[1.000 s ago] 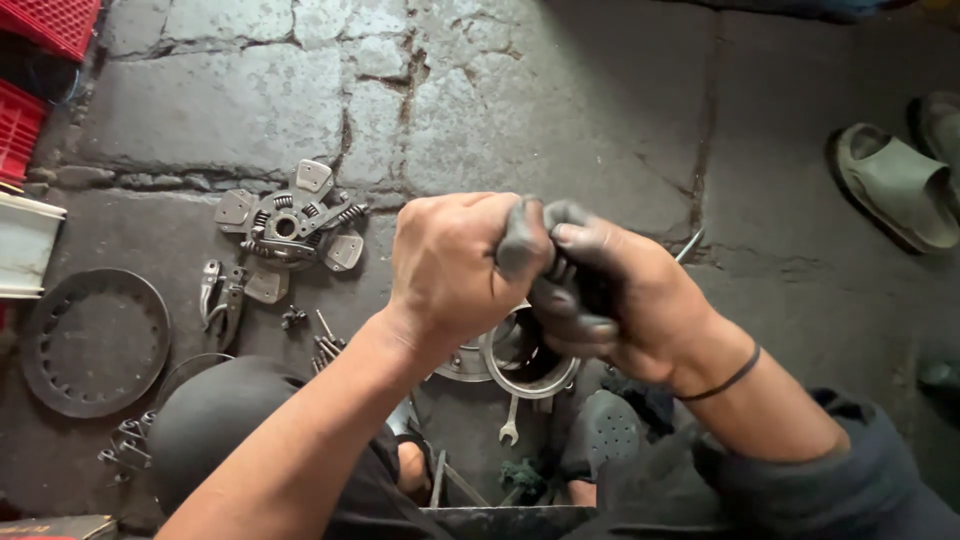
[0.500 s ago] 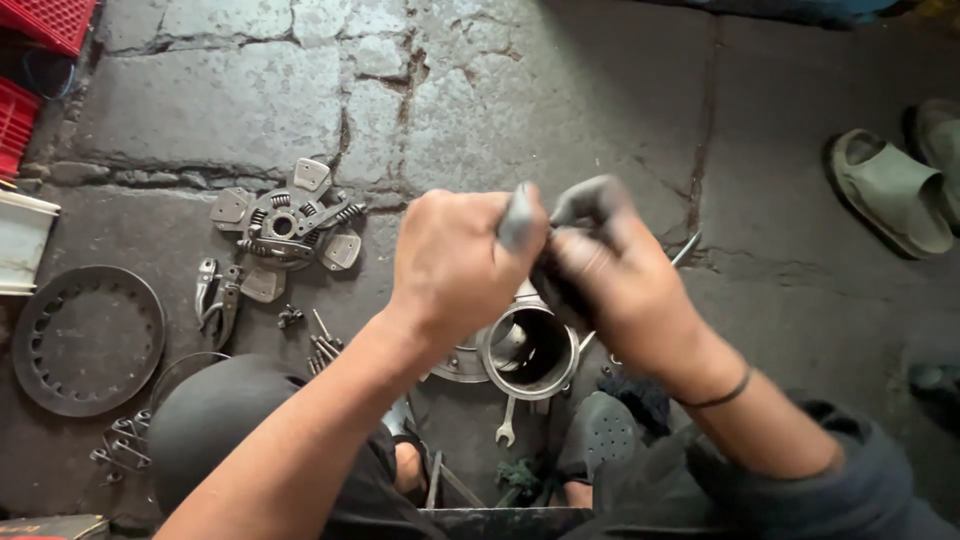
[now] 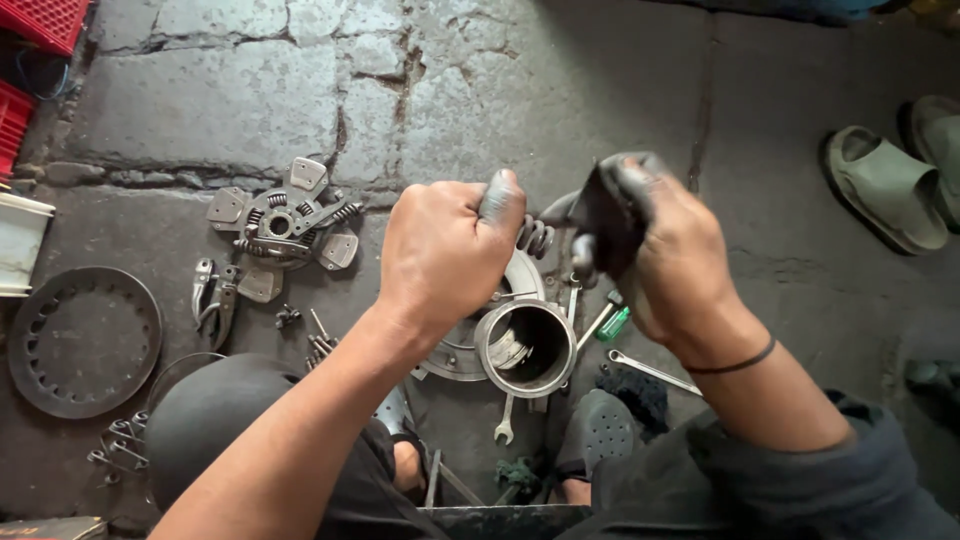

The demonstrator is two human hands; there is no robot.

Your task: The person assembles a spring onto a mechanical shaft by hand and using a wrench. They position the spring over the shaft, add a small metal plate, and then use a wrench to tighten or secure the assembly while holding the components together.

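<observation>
- Between my two raised hands, a dark coil spring (image 3: 533,236) is sitting, one end running into my left fist and the other end toward the dark metal piece in my right.
- I am clenching my left hand (image 3: 440,250) tight, its greasy thumb lying along the top of the fist and touching the near end of the spring.
- I am wrapping my right hand (image 3: 672,250) around a black, flat-edged metal part (image 3: 605,215), fingers curled over its top; how much of it is inside my palm I cannot tell.
- Just below my fingers, an open metal cylinder (image 3: 527,347) is standing upright on a round plate (image 3: 455,360) on the stone floor (image 3: 560,90).
- Near my right wrist, a green-handled tool (image 3: 613,324) and a long wrench (image 3: 652,371) are lying on the ground, and a smaller open-ended wrench (image 3: 505,424) is resting below the cylinder.
- Well to the left of my left fist, a clutch assembly with springs and pads (image 3: 282,225) is lying flat, with pliers (image 3: 213,299) just beneath it.
- Further left still, a perforated round disc (image 3: 80,341) is lying on the floor.
- Far off past my right hand, a grey-green sandal (image 3: 885,187) is sitting by the edge.
</observation>
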